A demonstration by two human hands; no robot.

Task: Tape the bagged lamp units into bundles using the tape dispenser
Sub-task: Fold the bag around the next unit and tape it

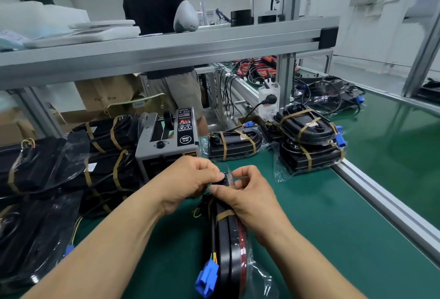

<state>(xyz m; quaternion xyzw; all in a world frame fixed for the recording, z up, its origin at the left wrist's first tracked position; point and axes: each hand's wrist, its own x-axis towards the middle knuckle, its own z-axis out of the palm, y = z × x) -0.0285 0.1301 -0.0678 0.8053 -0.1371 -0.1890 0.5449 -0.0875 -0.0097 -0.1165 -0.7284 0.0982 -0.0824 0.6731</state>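
Two bagged lamp units (pixel 228 251) stand on edge near the front edge of the green worktop (pixel 309 227), with one tan tape band (pixel 225 214) round them and a blue connector (pixel 207 277) at the near end. Fingers curled on both sides: left hand (pixel 188 179) and right hand (pixel 247 194) pinch the units' far end. The tape dispenser (pixel 166 141) sits just behind the left hand, with taped bundles (pixel 309 141) toward the right edge.

I read "SEMI" in a white ring on the grey box-shaped tape dispenser (pixel 166 141), "10 cm" on the brown cardboard box (pixel 104 93), dispenser's red display digits too blurred for me.
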